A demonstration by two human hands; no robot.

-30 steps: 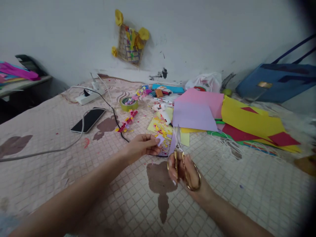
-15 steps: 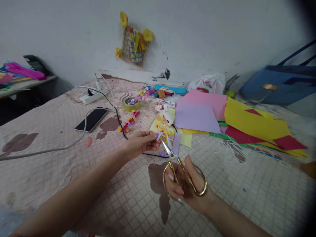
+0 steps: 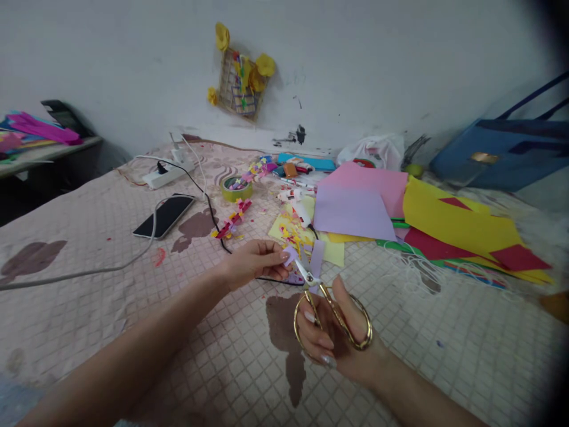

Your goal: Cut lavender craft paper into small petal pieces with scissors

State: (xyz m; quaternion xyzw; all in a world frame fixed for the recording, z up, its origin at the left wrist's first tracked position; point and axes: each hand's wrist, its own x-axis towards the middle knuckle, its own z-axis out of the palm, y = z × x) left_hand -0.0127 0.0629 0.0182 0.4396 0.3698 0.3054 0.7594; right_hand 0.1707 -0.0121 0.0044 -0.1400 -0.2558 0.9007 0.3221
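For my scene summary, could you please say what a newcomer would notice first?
The gold-handled scissors in the right hand probably stand out first, angled toward the small purple paper in the left hand. Next come the yellow sheet at right and, high up, the yellow-flowered wall decoration.

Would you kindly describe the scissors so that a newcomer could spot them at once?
On the patterned tablecloth, find the large lavender sheet. Below it in view, the right hand holds the scissors. Gold handles and silver blades set them apart from the lavender strip behind.
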